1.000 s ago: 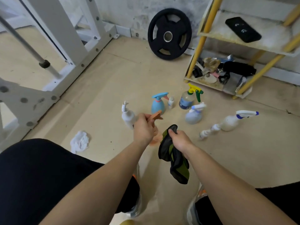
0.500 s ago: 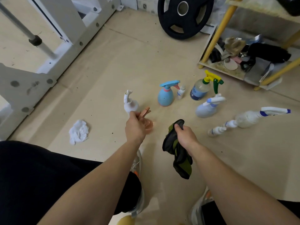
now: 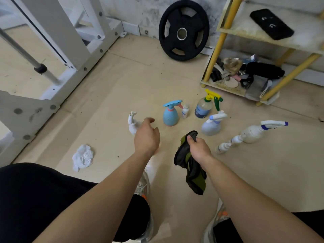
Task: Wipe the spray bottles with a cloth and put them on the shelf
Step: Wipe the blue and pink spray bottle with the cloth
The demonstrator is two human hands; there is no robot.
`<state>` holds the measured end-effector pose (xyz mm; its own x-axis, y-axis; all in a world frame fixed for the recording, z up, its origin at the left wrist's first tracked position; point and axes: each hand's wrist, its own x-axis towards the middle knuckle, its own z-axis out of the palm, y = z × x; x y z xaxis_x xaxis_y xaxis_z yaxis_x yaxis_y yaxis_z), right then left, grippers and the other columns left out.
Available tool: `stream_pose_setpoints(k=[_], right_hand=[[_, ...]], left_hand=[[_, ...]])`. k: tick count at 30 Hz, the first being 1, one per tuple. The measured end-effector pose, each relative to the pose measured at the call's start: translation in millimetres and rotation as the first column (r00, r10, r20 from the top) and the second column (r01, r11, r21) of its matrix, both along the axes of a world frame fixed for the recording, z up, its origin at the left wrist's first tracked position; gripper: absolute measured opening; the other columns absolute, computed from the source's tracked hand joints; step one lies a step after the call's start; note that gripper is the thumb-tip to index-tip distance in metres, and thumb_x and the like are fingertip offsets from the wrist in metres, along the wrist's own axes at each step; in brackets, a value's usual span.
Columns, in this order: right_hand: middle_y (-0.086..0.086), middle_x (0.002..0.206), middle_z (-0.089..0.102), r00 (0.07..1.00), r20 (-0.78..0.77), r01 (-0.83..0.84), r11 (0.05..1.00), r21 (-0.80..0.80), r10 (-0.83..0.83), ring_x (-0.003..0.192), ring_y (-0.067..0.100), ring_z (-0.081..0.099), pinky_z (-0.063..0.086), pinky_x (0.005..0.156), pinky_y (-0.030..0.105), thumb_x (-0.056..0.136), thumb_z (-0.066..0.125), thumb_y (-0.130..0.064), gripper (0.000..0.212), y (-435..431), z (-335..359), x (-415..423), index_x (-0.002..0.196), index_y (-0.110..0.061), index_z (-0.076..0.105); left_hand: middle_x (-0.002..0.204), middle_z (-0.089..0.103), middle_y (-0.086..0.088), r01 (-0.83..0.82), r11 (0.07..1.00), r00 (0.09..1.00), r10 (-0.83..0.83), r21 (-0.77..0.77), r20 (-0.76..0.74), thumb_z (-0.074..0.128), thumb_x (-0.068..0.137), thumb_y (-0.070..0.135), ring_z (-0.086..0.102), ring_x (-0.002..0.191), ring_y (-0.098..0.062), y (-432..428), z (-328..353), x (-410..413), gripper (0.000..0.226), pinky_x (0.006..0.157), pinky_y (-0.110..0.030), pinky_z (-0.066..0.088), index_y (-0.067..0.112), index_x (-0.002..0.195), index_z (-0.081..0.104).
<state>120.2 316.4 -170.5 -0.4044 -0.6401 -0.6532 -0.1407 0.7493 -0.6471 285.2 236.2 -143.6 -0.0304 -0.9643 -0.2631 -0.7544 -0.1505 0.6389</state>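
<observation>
Several spray bottles stand on the floor: a white one (image 3: 132,124), a blue one with a pink collar (image 3: 170,115), a clear one with a yellow and green trigger (image 3: 203,108) and a pale grey-blue one (image 3: 211,127). A white bottle with a blue and white trigger (image 3: 252,131) lies on its side. My left hand (image 3: 147,136) hovers palm down beside the white bottle, fingers apart. A faint orange tint shows under its right edge. My right hand (image 3: 199,146) grips a dark green and black cloth (image 3: 194,174) that hangs down. The yellow-legged shelf (image 3: 221,37) stands at the back right.
A black phone (image 3: 271,23) lies on the upper shelf, with clutter on the bottom one. A black weight plate (image 3: 184,30) leans on the wall. A white metal rack (image 3: 57,32) fills the left. A crumpled white rag (image 3: 82,157) lies near my left knee.
The orange trigger that stuck out of my left hand is no longer visible, and that hand has spread out near the white bottle. The head has tilted back up.
</observation>
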Motion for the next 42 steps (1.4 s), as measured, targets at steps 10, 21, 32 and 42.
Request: stream_pose_setpoints(k=[10,21,32,42], right_hand=[[0.009,0.096,0.068,0.985,-0.004,0.174,0.982,-0.073,-0.175,0.098,0.027,0.064,0.051,0.094,0.045,0.106,0.04,-0.046,0.041,-8,-26,-43,0.099,-0.012,0.063],[0.016,0.1,0.069,0.988,0.033,0.152,0.988,-0.006,-0.152,0.097,0.029,0.065,0.048,0.083,0.039,0.107,0.04,-0.044,0.044,-6,-71,-60,0.096,-0.008,0.063],[0.023,0.105,0.07,0.981,0.086,0.187,0.972,-0.144,-0.176,0.101,0.035,0.067,0.051,0.099,0.051,0.104,0.045,-0.046,0.048,-8,25,-55,0.102,-0.004,0.066],[-0.001,0.096,0.076,0.968,0.025,0.227,0.826,-0.516,-0.25,0.093,0.016,0.07,0.053,0.081,0.033,0.104,0.048,-0.048,0.037,13,215,-67,0.1,-0.018,0.07]], left_hand=[[0.132,0.061,-0.003,0.249,0.964,0.964,-0.239,-0.09,0.115,0.059,0.098,0.029,0.057,0.116,-0.026,-93,-29,-77,0.04,0.082,-0.031,0.044,0.017,0.135,0.051],[0.091,0.065,-0.002,0.189,0.98,0.979,-0.192,0.055,0.06,0.069,0.088,0.021,0.058,0.081,-0.024,-139,-78,-86,0.015,0.06,-0.03,0.041,0.015,0.1,0.062],[0.094,0.067,0.004,0.271,0.96,0.953,-0.278,-0.064,-0.122,0.075,0.085,0.035,0.058,0.082,-0.018,-114,38,-78,0.019,0.063,-0.031,0.042,0.019,0.09,0.065],[0.082,0.077,0.005,0.451,0.853,0.786,-0.518,-0.261,-0.336,0.07,0.091,0.021,0.072,0.085,-0.011,-49,199,-59,0.013,0.085,-0.032,0.051,0.014,0.094,0.059]])
